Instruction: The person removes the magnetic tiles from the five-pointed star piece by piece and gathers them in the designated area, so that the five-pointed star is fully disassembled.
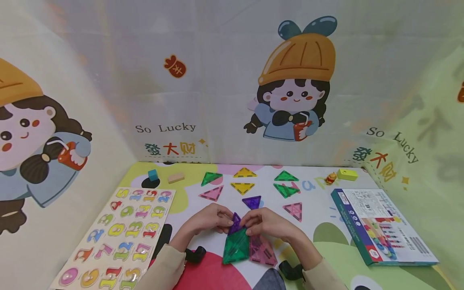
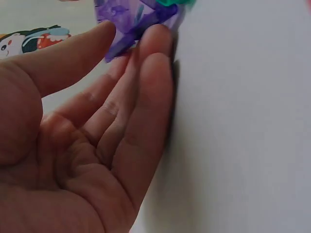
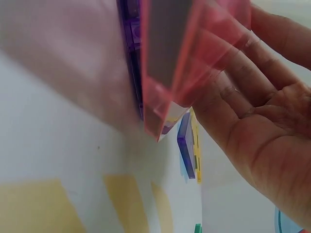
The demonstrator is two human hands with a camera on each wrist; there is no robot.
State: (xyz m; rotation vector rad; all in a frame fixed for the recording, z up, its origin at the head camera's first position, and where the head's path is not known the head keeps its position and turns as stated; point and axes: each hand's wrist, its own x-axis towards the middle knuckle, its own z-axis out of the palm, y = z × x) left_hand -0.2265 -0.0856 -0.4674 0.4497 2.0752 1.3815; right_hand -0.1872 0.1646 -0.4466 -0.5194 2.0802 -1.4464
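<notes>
Several translucent magnetic tiles stand joined close in front of me. A green square tile [image 1: 236, 246] is beside pink tiles [image 1: 262, 250], and a purple triangle tile [image 1: 235, 224] points up at its far edge. My left hand [image 1: 210, 218] pinches this triangle between thumb and fingers; in the left wrist view the purple tile [image 2: 119, 22] shows at the fingertips. My right hand [image 1: 270, 224] has curled fingers at the green square's far right corner, the thumb on it and the index finger near the purple triangle. In the right wrist view a pink tile [image 3: 170, 63] hides its fingertips.
Beyond the hands lie loose triangle tiles: purple [image 1: 251, 202], yellow [image 1: 243, 188], green [image 1: 286, 190] and pink [image 1: 293, 211]. A number puzzle board [image 1: 119, 237] lies left, a flat box [image 1: 384, 227] right. Small blocks [image 1: 176, 177] and a figurine [image 1: 330, 178] sit near the back.
</notes>
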